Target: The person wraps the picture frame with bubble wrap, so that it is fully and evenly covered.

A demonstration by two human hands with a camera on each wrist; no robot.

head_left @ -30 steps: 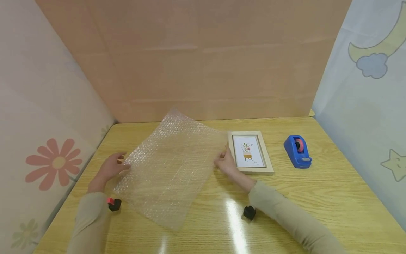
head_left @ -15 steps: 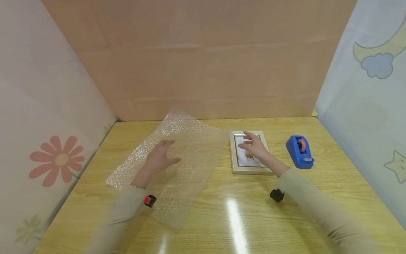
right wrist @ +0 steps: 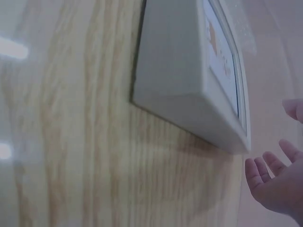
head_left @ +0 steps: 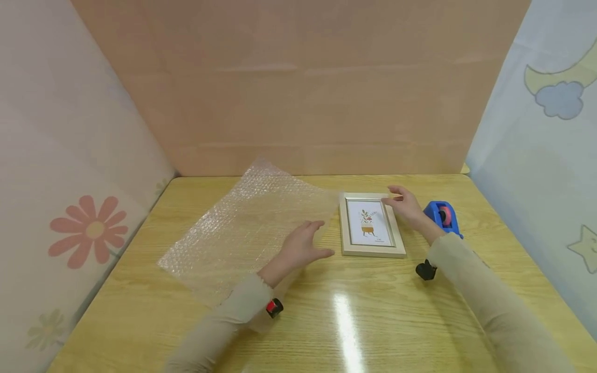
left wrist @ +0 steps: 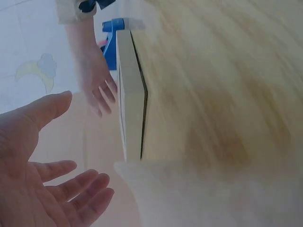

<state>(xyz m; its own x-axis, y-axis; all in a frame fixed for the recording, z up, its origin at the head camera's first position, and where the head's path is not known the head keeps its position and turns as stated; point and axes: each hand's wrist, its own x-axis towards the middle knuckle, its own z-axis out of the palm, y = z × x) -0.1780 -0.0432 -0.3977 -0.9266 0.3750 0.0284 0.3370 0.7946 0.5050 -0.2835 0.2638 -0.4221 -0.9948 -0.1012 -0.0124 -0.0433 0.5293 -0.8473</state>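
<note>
A pale picture frame [head_left: 374, 250] with a potted-plant print lies face up on the wooden table. Left of it, a sheet of clear bubble wrap [head_left: 233, 223] is spread flat, its right corner by the frame's upper left. My left hand [head_left: 297, 247] hovers over the wrap's right part, thumb and fingers spread toward the frame and apart from it. In the left wrist view its palm [left wrist: 23, 189] holds nothing. My right hand [head_left: 407, 206] is at the frame's upper right edge with loosely bent fingers; the right wrist view shows these fingers [right wrist: 279, 175] beside the frame, gripping nothing.
A blue tape dispenser [head_left: 443, 215] with a pink roll stands right of the frame, partly behind my right wrist. A brown panel [head_left: 298, 93] backs the table [head_left: 317, 321], with printed walls on both sides.
My left hand has let go of the bubble wrap's left edge and moved right across it. My right hand has left the wrap's right side and passed over the picture frame to its right.
</note>
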